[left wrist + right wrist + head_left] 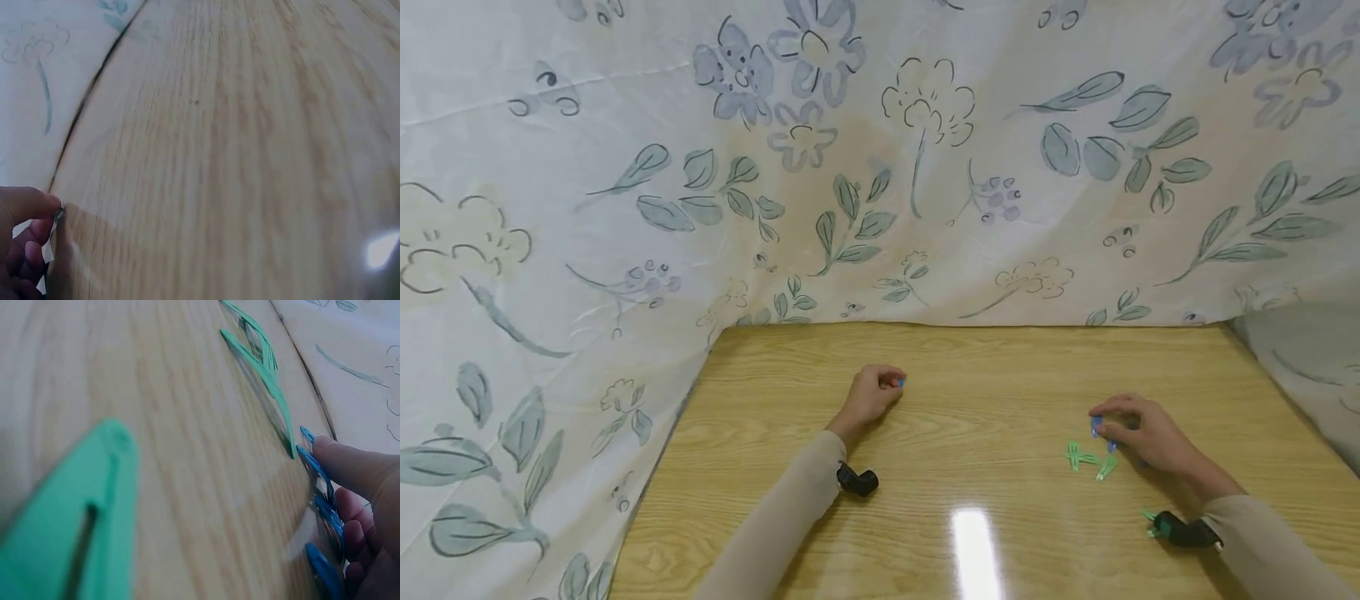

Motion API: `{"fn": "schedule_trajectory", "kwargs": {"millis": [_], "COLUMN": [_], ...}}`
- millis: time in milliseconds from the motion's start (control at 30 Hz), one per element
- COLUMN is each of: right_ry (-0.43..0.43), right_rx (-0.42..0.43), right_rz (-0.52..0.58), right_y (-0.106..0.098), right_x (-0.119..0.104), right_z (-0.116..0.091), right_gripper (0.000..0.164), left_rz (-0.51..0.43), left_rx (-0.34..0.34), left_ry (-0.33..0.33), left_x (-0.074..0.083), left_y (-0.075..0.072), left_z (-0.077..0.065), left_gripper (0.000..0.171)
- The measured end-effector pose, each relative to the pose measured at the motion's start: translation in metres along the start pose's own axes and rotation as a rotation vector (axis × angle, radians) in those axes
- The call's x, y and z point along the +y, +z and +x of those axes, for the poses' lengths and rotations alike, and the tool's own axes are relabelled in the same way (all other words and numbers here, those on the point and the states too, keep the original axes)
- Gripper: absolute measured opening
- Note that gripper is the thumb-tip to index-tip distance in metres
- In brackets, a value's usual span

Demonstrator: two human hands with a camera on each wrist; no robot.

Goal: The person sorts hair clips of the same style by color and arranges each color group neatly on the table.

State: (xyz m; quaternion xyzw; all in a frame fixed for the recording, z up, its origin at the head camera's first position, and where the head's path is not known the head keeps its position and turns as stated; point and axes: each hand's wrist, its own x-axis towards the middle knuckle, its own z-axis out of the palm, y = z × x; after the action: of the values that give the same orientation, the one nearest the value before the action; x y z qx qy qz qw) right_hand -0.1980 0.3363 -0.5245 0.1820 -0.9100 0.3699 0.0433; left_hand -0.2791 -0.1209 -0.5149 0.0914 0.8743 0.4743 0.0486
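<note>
1. A floral cloth (850,167) is hanging behind the table.
2. The wooden table (985,433) is supporting the clips.
3. The right hand (1153,437) is pinching a blue clip (1097,425) over the table's right side.
4. The left hand (868,396), well apart, is pinching a small blue piece (901,382).
5. Green clips (1074,456) are lying near the right hand.
6. Other blue clips (329,515) are lying beside its fingers.

Room type unclear: floral cloth (880,192) screens wood-grain table (977,450).

wooden tabletop (985,383) — bright glare (976,554) on it | floral cloth (850,187) — hanging beyond and at both sides
</note>
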Motion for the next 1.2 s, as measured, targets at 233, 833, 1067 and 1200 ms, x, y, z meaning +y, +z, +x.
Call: {"fn": "schedule_trajectory", "kwargs": {"millis": [233, 833, 1067, 1200], "right_ry": [-0.011, 0.011, 0.019, 0.005], "right_rx": [0.016, 0.002, -0.045, -0.049], "right_rz": [-0.001, -0.017, -0.039, -0.063], "right_y": [0.0025, 0.003, -0.0008, -0.0031], "right_x": [0.0001, -0.0026, -0.005, -0.0093], "right_z": [-0.002, -0.0043, -0.0015, 0.0027], "right_gripper": [0.019, 0.02, 0.022, 0.023], "left_rz": [0.014, 0.139, 0.129, 0.106], "left_rx": [-0.019, -0.031, -0.042, -0.046], "left_ry": [0.003, 0.019, 0.017, 0.03], "left_x": [-0.0001, -0.0007, -0.0017, -0.0016], "left_y": [-0.0005, -0.0063, -0.0068, -0.009], "left_z": [-0.0013, -0.0022, 0.0024, 0.0041], "left_gripper": [0.025, 0.033, 0.029, 0.029]}}
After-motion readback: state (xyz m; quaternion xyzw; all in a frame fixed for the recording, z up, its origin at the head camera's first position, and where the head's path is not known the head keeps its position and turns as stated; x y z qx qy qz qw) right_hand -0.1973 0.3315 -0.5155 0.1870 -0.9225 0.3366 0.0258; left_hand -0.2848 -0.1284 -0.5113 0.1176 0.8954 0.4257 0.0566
